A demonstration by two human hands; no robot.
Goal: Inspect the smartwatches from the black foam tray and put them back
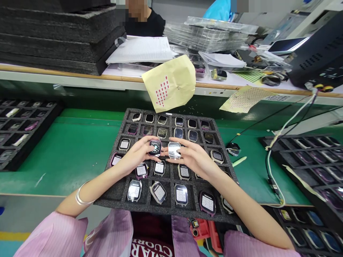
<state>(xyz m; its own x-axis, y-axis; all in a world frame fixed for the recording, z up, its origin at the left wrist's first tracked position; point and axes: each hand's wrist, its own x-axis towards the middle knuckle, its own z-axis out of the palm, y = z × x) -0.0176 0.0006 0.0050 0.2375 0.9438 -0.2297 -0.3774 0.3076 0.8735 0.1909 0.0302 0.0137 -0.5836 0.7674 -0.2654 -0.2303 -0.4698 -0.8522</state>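
Note:
Over the middle of a black foam tray, my left hand grips a purple-framed smartwatch body whose screen shows a dark watch face. Close beside it, my right hand holds a silver smartwatch body with a bright, glaring screen. The two watches are held side by side, faces up. Around them, the tray's compartments hold many more watch bodies without straps. Those in the near rows, such as a purple watch, have lit white screens; the far rows, such as a dark watch, look unlit.
A second foam tray stands at the left, and another tray at the right. A cable hangs down at the right near a green stick. Stacked black foam, papers and a co-worker are beyond the shelf.

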